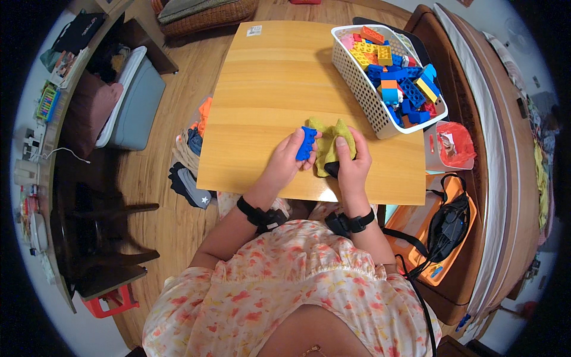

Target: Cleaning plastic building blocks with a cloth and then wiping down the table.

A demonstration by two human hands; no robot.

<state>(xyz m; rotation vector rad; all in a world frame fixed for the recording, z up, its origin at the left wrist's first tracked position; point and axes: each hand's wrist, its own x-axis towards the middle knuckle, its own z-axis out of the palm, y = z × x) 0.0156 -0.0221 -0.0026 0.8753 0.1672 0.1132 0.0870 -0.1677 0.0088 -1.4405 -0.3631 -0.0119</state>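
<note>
Over the near part of a light wooden table [267, 89], my left hand [290, 156] grips a blue toy building brick [306, 143], its studs facing right. Close beside it, my right hand [354, 156] is closed on a yellow-green cloth [329, 143] with a dark patch at its lower end. The cloth lies partly on the tabletop and reaches nearly to the fingers of my left hand. A white perforated plastic basket [363, 91] full of colourful building bricks [395, 73] stands at the table's back right.
A bin with a red liner [455, 145] stands right of the table. Below it, an orange tray [412, 223] holds a black pouch [450, 227] with cables. Clothes [192, 183] lie by the table's left edge, and a grey storage box [142, 98] stands farther left.
</note>
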